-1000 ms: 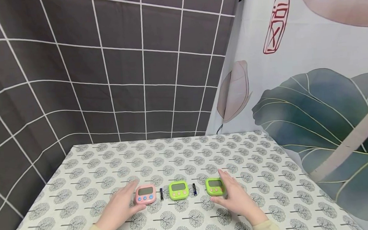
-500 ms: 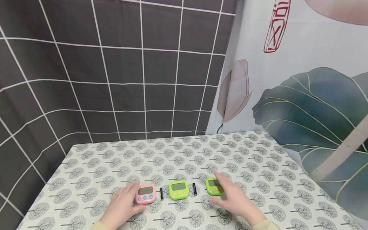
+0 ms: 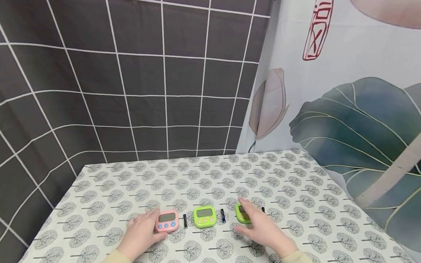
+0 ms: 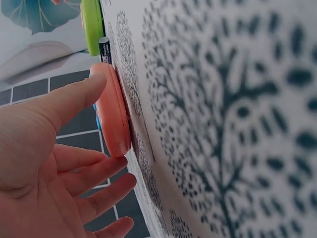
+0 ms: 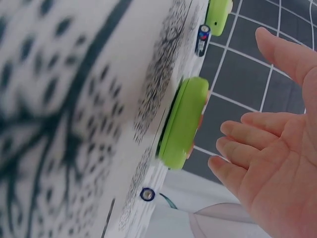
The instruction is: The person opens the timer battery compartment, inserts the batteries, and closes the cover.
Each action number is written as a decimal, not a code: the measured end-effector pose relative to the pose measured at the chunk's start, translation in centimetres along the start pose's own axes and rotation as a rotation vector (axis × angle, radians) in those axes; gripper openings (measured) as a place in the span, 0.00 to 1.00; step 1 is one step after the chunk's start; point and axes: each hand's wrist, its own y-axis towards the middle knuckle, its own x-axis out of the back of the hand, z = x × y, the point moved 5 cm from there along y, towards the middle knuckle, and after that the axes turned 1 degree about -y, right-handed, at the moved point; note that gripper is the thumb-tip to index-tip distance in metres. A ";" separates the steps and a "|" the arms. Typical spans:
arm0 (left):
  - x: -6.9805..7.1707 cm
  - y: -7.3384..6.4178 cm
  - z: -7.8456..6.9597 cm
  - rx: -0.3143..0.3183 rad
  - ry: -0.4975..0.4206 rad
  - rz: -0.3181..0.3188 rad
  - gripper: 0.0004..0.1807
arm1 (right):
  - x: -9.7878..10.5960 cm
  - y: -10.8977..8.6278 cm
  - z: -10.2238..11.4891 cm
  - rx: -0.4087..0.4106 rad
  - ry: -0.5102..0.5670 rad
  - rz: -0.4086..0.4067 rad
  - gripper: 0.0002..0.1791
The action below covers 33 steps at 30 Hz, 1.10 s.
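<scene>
A pink digital timer (image 3: pixel 167 221) with blue buttons lies on the patterned cloth. My left hand (image 3: pixel 139 235) is beside its left side, fingers loosely spread; in the left wrist view the thumb overlaps the timer (image 4: pixel 111 111) and a fingertip is right at its edge. At the right, my right hand (image 3: pixel 261 227) hovers over a green timer (image 3: pixel 239 215), hiding part of it. The right wrist view shows those fingers relaxed and apart from the green timer (image 5: pixel 185 124). Between the hands sits another green timer (image 3: pixel 205 217) with a dark battery on each side.
One battery (image 3: pixel 185 221) lies right of the pink timer and another (image 3: pixel 223 216) right of the middle green timer. A third battery (image 3: pixel 263 210) peeks out beyond my right hand. Behind the cloth-covered table (image 3: pixel 184 177) hang a dark grid curtain (image 3: pixel 138 79) and a floral curtain (image 3: pixel 354 58).
My right hand has shifted left, covering more of the right green timer and uncovering the battery beyond it. The left hand has moved slightly closer to the pink timer.
</scene>
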 end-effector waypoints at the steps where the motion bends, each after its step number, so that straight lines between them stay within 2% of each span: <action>1: 0.0 0.0 0.0 0.002 0.003 0.002 0.45 | -0.1 0.0 0.1 0.002 0.006 0.001 0.48; 15: 0.0 0.0 -0.1 0.015 0.021 -0.002 0.44 | -1.2 1.1 1.2 0.043 0.006 0.062 0.48; 22: -0.1 0.2 -0.2 0.022 0.043 0.001 0.45 | -1.7 1.6 1.9 0.077 -0.001 0.064 0.49; 33: -0.2 0.5 -0.3 0.008 0.038 0.017 0.45 | -2.2 1.8 2.7 0.070 -0.001 0.098 0.50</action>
